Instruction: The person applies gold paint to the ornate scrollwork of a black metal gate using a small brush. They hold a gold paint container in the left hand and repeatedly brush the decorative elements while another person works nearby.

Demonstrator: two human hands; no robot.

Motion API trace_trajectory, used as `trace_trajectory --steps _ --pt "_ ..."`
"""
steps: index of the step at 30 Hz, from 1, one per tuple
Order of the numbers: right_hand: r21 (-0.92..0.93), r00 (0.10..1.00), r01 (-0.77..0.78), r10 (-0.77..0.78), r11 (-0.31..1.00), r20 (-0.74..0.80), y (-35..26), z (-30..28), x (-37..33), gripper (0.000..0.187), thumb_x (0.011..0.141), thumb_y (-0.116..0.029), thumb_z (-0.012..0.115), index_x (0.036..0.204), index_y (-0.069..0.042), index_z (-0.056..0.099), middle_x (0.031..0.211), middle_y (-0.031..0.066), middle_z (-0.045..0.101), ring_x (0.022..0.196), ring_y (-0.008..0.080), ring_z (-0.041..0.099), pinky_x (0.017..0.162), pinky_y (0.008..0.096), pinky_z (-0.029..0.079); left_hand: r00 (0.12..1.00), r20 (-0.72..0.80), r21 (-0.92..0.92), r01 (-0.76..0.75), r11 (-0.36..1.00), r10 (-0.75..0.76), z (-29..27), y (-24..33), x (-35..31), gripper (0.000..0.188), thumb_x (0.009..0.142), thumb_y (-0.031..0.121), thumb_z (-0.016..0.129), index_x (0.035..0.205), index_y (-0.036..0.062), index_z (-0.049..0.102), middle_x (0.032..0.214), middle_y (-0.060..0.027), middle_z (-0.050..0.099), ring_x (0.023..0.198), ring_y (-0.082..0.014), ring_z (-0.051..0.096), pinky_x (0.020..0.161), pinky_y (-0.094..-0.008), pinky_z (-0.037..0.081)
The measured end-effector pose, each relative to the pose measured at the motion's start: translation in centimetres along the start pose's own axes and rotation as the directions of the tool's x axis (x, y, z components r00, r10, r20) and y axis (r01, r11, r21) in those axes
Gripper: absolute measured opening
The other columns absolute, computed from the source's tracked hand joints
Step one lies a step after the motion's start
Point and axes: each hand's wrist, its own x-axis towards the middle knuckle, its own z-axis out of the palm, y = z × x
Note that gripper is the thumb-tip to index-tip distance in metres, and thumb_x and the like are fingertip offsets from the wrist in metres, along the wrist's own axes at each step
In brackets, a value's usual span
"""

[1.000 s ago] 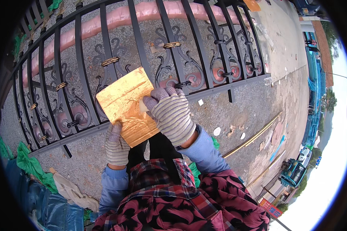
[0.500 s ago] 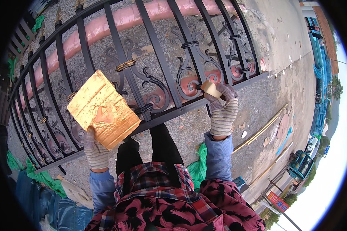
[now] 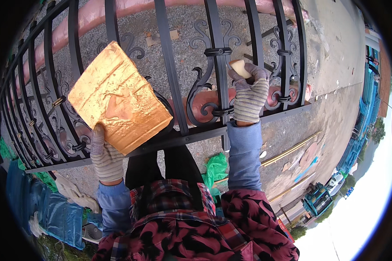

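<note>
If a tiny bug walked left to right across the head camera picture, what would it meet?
Blue plastic sheeting → gold board → green plastic → pale block in the right hand → teal vehicle.

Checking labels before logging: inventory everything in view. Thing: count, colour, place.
Gold panel: 1, gold, in left fingers
Small block: 1, cream and brown, in right fingers
Railing: 1, black, across the upper view
Gold collars: at least 2, gold, on railing's left side
Wrapped rolls: 2 stretches visible, pink, beyond railing
Green sheeting: several pieces, green, below railing and lower left
Blue sheeting: uncounted, blue, lower left and far right
Strips: at least 2, yellowish, right ground
Vehicles: 2, teal and white, lower right
Trees: several, green, far right
Gloves: 2, striped grey-cream, one each side
Sleeves: 2, blue, below gloves
Legs: 2, black, lower centre
Patterned clothing: layered, red, pink and black, bottom
</note>
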Motion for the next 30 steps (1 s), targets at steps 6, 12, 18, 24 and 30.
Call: trace_trajectory --steps 6,12,18,24,30 --pt "-0.047 0.998 -0.004 0.006 0.999 0.056 -0.1 1.4 1.5 0.035 0.061 -0.003 0.078 0.090 0.000 0.060 0.091 0.0128 0.057 0.077 0.0224 0.058 0.068 0.0315 0.049 0.999 -0.045 -0.020 -0.013 1.000 0.012 0.9 -0.5 0.2 0.057 0.083 0.028 0.063 0.129 0.0017 0.040 0.124 -0.0113 0.051 0.111 -0.0246 0.052 0.095 -0.0402 0.042" --pt "0.010 0.997 -0.023 0.022 1.000 0.069 1.5 1.7 1.0 0.032 0.062 0.002 0.075 0.090 0.000 0.061 0.093 0.0130 0.055 0.080 0.0234 0.057 0.071 0.0309 0.051 0.998 -0.059 -0.015 -0.022 1.000 0.021 1.3 -0.5 0.3 0.056 0.084 0.027 0.062 0.129 0.0025 0.039 0.124 -0.0116 0.051 0.112 -0.0247 0.051 0.096 -0.0411 0.043" --pt "0.011 0.995 0.064 -0.064 0.998 0.070 1.6 2.5 0.9 0.035 0.064 -0.001 0.075 0.096 -0.002 0.061 0.097 0.0148 0.053 0.083 0.0253 0.057 0.073 0.0328 0.050 0.998 -0.058 0.010 0.008 1.000 -0.007 1.4 -0.4 0.9 0.059 0.083 0.027 0.063 0.130 0.0028 0.037 0.125 -0.0119 0.049 0.112 -0.0256 0.051 0.096 -0.0417 0.043" --pt "-0.047 0.998 0.044 -0.042 0.998 0.041 1.8 3.4 0.7 0.038 0.062 -0.004 0.077 0.095 -0.001 0.060 0.094 0.0143 0.057 0.080 0.0255 0.059 0.072 0.0323 0.050 0.996 -0.090 0.047 0.028 0.999 -0.024 1.1 -0.8 3.0 0.062 0.081 0.028 0.065 0.130 0.0033 0.036 0.124 -0.0112 0.050 0.111 -0.0251 0.052 0.094 -0.0416 0.044" --pt "-0.260 0.962 0.260 -0.226 0.930 0.153 0.7 5.0 0.4 0.033 0.061 -0.009 0.078 0.088 -0.002 0.060 0.088 0.0139 0.059 0.077 0.0263 0.059 0.069 0.0343 0.049 0.995 -0.097 0.013 0.039 0.999 -0.038 1.5 -0.1 4.4 0.052 0.082 0.021 0.064 0.124 -0.0002 0.043 0.117 -0.0122 0.055 0.104 -0.0245 0.056 0.088 -0.0419 0.048"
